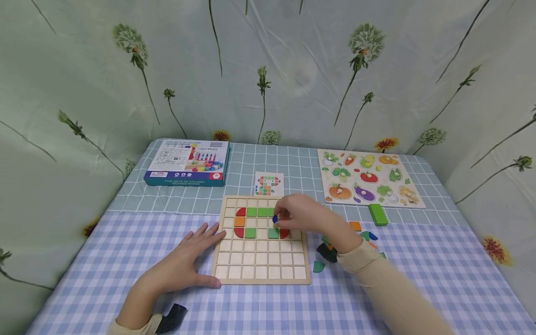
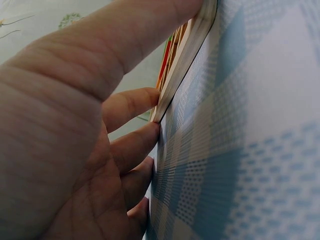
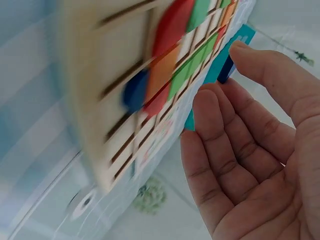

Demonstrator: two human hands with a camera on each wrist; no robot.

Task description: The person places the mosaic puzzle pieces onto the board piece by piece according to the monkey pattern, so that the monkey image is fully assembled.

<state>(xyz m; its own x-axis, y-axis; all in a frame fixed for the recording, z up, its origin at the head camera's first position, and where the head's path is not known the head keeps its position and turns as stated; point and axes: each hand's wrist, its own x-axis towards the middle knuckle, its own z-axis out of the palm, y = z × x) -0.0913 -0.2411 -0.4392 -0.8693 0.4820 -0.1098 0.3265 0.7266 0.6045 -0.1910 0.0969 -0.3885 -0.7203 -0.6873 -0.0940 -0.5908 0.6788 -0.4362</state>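
A square wooden grid board [image 1: 261, 258] lies at the middle of the table. Red, orange and green flat pieces fill some cells in its upper half, and a blue piece [image 3: 135, 90] sits at an orange square. My left hand [image 1: 184, 260] rests at the board's left edge with fingers spread, thumb by the lower left corner. Over the board's upper right part, my right hand [image 1: 303, 214] pinches a small dark blue piece [image 3: 226, 69] between thumb and fingertips. That hand hides several cells in the head view. Just behind the board lies a pattern card [image 1: 269, 182].
Loose coloured pieces [image 1: 319, 266] lie to the right of the board, some under the right forearm. A green block [image 1: 378, 215] lies before a vegetable puzzle board [image 1: 368, 179] at back right. A boxed bead set [image 1: 187, 163] is at back left.
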